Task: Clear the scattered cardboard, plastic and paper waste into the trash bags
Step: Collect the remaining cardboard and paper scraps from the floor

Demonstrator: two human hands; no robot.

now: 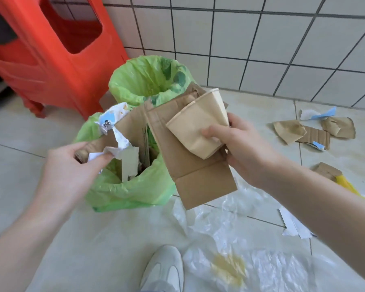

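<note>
Cardboard fills my right hand (240, 142); its thumb pins two crushed paper cups (200, 125) against a folded cardboard sheet (198, 175), held above the near green trash bag (122, 192); my left hand (72, 163) pinches crumpled white paper (116, 142) and a strip of cardboard over that bag's mouth, where more cardboard pieces (135, 125) already stand upright; a second green trash bag (135, 81) sits open just behind it, beside a red plastic stool (51, 49) near the tiled wall (261, 39); on the floor (13, 133) to my right lie torn cardboard scraps (303, 131) with blue-and-white paper; clear plastic film (230, 228) is spread near my shoe (164, 266), and white paper (291, 226) lies beside it.
</note>
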